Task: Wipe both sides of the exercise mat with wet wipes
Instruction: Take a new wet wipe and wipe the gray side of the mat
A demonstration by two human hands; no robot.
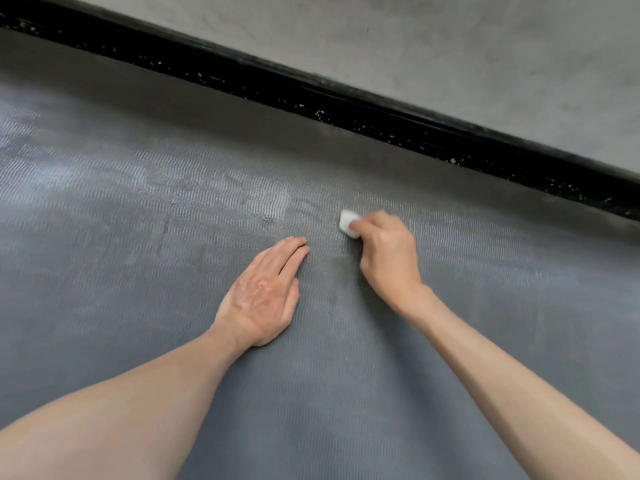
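Mat (pixel 173 306): grey, with a fine wavy ribbed texture, lying flat and filling most of the view. Its far edge runs just beside a black skirting (pixel 381 112) flecked with white specks. Paler, shinier streaks show on the surface ahead of the hands, toward the left.

Wipe (pixel 348 223): white, folded into a small wad, lying on the mat near the middle of the view. Only its front corner shows past the fingers.

Right hand (pixel 389 251): fingers curled over and round the wipe, clamped on it and holding it down against the mat; forearm bare.

Left hand (pixel 265 292): laid flat on the mat, palm down, fingers straight and close together, holding nothing. Fingertips point toward the wipe but stay apart from it. Forearm bare.

Wall (pixel 450 39): grey, mottled, rising above the skirting across the upper right.
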